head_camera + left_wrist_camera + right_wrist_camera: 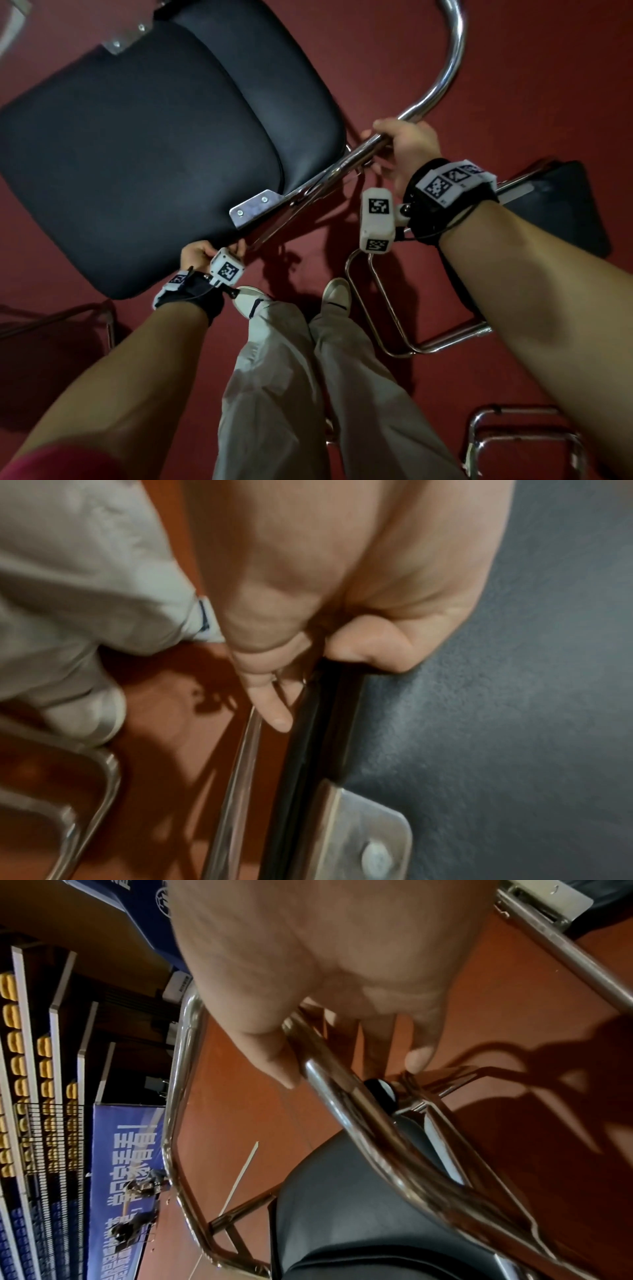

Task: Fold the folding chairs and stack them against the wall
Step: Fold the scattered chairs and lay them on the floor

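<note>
- The folding chair (137, 144) hangs in the air between my two hands, in front of my legs, already flat, its black padded seat facing up to me.
- My right hand (406, 150) is closed around the chrome frame tube (442, 78), just beside the seat edge.
- My left hand (198, 255) pinches the lower seat edge (329, 723), thumb on top, fingers curled under.
- I judge the chair rather heavy and stiff. The polished tube looks slippery, so the full wrap of the right hand is the safer hold. The padding is soft and gives little to grip.
- The folding joints near my right fingers could pinch.
- Below my hands is a dark red floor (513, 68). Other chair frames (394, 325) lie near my feet, so I must step with care.
- Past my right hand I see stands with yellow seats (13, 1047) and a blue banner (126, 1164). I cannot tell which wall is meant.
</note>
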Tool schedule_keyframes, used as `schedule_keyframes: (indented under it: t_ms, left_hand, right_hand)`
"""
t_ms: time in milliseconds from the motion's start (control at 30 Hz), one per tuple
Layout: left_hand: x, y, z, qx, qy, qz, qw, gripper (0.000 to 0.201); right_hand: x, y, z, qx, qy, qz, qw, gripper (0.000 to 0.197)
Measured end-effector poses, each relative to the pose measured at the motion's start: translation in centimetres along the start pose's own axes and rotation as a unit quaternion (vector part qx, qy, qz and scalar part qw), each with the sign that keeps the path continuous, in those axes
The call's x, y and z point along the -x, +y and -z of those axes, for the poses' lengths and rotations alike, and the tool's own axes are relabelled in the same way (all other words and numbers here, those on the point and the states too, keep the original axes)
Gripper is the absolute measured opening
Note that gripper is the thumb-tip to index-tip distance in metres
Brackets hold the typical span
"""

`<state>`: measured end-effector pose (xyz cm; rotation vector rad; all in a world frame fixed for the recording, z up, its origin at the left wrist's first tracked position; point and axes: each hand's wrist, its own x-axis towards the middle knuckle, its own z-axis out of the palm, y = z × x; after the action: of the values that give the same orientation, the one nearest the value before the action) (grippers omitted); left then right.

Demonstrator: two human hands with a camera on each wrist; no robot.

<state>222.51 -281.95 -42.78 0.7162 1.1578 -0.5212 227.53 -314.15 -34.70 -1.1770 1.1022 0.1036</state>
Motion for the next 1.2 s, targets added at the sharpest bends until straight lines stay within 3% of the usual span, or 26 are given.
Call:
schedule_keyframes:
  t_ms: [100, 200, 267, 633, 767, 900, 1000, 1200]
  left_hand:
    - [-0.7, 1.6, 2.1, -0.009, -0.034, -0.007, 0.999, 0.064]
    - [-0.9, 2.0, 3.5, -0.018, -0.051, -0.008, 0.998, 0.066]
    - [-1.2, 2.0, 3.8, -0.019, -0.055, -0.005, 0.998, 0.070]
    - [0.3, 2.2, 3.2, -0.041, -0.030, 0.008, 0.999, 0.056]
    - [2.2, 3.6, 1.1, -0.100, -0.002, -0.006, 0.995, 0.032]
    - [4.2, 5.0, -2.1, -0.166, 0.036, -0.009, 0.985, 0.029]
    - [6.2, 5.1, -5.2, -0.195, 0.019, -0.010, 0.981, 0.023]
    - [9.0, 4.8, -11.0, -0.231, -0.002, -0.076, 0.970, 0.014]
  right_hand:
    - [0.6, 0.9, -0.5, -0.004, -0.013, -0.008, 1.000, 0.009]
    - [0.9, 1.8, -1.1, -0.079, 0.003, -0.008, 0.997, 0.020]
    - [0.7, 2.4, -1.3, -0.081, 0.021, 0.014, 0.996, 0.011]
    - [2.1, 4.1, -0.6, -0.082, 0.009, 0.047, 0.996, 0.014]
    - [2.2, 4.0, -0.1, -0.106, 0.021, 0.037, 0.993, 0.012]
    - [1.4, 3.0, 1.4, -0.139, 0.047, 0.018, 0.989, 0.012]
    - [0.7, 2.2, 2.6, -0.148, 0.064, 0.003, 0.987, 0.008]
    - [1.1, 0.8, 4.2, -0.165, 0.104, 0.022, 0.980, 0.009]
